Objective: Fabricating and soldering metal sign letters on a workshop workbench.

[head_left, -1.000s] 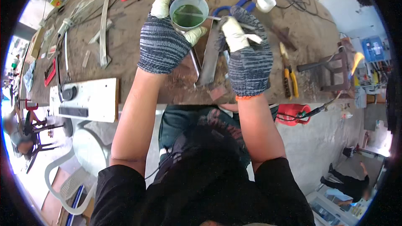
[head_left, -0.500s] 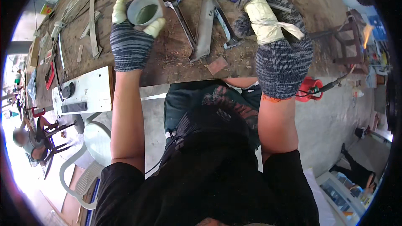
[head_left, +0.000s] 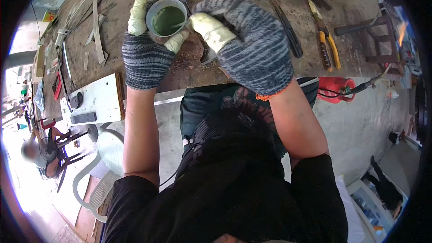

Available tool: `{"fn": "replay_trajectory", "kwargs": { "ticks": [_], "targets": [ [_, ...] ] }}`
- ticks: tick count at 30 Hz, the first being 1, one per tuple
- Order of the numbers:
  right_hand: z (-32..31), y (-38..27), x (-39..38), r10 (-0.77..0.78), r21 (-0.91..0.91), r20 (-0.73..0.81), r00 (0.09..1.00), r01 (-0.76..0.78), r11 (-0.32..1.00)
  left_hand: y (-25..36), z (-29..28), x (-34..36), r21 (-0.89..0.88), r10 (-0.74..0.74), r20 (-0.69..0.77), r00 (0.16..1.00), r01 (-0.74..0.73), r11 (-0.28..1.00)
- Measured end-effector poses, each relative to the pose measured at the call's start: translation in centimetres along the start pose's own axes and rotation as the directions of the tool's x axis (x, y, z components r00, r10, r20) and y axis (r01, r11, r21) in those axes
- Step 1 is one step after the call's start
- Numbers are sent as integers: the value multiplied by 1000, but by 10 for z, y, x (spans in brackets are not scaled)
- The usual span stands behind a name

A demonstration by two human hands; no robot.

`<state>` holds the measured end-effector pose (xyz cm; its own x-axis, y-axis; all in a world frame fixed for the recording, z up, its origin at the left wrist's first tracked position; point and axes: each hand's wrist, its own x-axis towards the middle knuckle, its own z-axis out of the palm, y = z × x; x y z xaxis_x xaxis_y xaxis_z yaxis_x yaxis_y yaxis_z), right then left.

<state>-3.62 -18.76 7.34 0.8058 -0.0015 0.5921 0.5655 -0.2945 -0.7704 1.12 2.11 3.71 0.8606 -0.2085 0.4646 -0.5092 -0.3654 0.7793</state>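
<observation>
My left hand (head_left: 150, 56) grips the cup (head_left: 150, 16), likely steadying it for the stick (head_left: 177, 26) my right hand (head_left: 254, 42) pinches at three o'clock.

Stick (head_left: 178, 25) partly behind right grip (head_left: 255, 40)

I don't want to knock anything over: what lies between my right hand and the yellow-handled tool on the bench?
The head view shows a slim dark tool lying between your right hand and the yellow-handled tool.
</observation>
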Motion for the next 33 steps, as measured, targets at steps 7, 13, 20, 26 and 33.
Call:
{"fn": "replay_trajectory", "kwargs": {
  "ticks": [7,13,20,26,33],
  "targets": [
    [-6,-6,-4,187,200,-10,982,-182,963,-8,3,-3,-122,-54,-20,998,51,991],
    [-22,-14,9,219,34,-185,958,-217,976,-27,-4,-8,-95,-246,-115,962,236,967],
    [-7,32,3,247,-101,-163,955,-265,959,-40,-3,-11,-68,-287,-174,942,279,958],
    [11,54,13,-44,-306,-155,987,-6,952,-37,-3,-9,-130,-313,-153,937,294,947],
    [12,29,29,131,-300,-17,991,-130,945,-45,-7,-11,-47,-269,-168,948,265,963]
  ]
}}
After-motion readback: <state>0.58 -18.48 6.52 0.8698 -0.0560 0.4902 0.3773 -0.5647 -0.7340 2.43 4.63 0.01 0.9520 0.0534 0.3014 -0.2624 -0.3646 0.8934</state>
